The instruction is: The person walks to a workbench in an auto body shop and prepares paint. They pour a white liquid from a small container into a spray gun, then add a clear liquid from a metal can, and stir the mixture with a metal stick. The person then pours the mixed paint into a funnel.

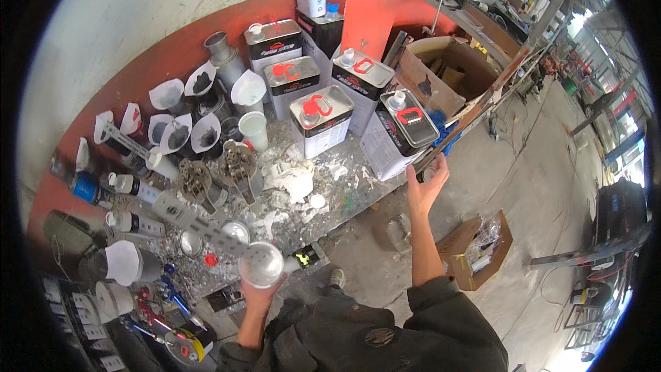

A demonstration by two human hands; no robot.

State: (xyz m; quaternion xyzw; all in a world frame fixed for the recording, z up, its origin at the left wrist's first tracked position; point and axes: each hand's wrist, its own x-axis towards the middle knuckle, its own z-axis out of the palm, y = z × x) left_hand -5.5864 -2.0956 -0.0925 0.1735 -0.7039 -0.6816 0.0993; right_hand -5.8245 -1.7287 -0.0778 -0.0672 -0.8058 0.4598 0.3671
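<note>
My left hand (259,296) is closed around a round cup (262,270) with pale contents, held at the bench's near edge. A long flat grey stick with printed marks (206,226) stands in the cup, slanting up to the left. My right hand (425,189) is raised with fingers apart, holding nothing that I can see. Nearest to it is a rectangular metal can (385,139), black and white with a red handle and a pale cap. Another metal can with a red cap (322,120) stands to that can's left.
More metal cans (274,41) stand against the red and white wall. Paper strainers in cups (175,134), spray guns (169,303) and crumpled white paper (289,178) crowd the stained bench (344,196). On the floor at right sits an open cardboard box (475,251); another box (441,69) stands behind.
</note>
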